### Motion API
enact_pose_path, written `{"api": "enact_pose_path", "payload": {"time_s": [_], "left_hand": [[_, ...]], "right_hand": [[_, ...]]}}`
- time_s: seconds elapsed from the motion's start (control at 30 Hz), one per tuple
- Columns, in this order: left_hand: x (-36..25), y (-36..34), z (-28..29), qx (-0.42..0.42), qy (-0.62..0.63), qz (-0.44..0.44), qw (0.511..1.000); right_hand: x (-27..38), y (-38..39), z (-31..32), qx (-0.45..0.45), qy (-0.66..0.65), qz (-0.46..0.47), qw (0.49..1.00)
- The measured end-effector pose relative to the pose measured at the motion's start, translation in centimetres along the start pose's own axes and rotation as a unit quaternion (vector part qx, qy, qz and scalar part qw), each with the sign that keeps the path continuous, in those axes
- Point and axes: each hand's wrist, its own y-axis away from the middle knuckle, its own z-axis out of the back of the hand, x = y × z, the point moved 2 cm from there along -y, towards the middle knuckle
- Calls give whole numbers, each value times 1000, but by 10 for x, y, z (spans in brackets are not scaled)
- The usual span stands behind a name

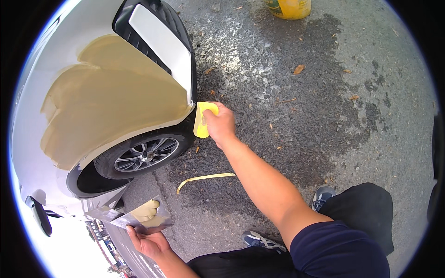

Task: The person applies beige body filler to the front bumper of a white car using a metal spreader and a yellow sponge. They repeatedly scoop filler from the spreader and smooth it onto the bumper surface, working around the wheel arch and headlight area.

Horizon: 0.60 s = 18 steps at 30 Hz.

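Observation:
My right hand (219, 124) is closed on a yellow flexible spreader (201, 125), thumb across its face. The spreader stands just off the front corner of a white car's bumper; I cannot tell whether it touches. Tan body filler (116, 92) coats the fender (60, 51) above the front wheel (147, 155) in a broad, smeared patch. Lower left, my left hand (150, 242) grips the edge of a thin, flat mixing plate (160, 214) from below. A lump of tan filler (146, 211) lies on the plate.
A strip of yellowish tape (204, 177) lies on the asphalt (296, 134) near the wheel. Dry leaves (299, 69) are scattered about. Far off at the top stands a yellow bucket (292, 8). The car's side mirror (39, 215) juts out at the left, and my shoes (264, 241) are below.

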Motion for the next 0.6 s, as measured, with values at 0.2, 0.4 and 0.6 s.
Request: {"api": "enact_pose_path", "payload": {"time_s": [0.2,0.4,0.6], "left_hand": [[0,-1,2,3,7,6,1000],[0,-6,11,-3,20,13,1000],[0,-7,15,16,26,12,999]], "right_hand": [[1,3,-6,-15,99,58,993],[4,9,-15,-57,169,183,967],[4,18,-19,-91,197,199,956]]}}
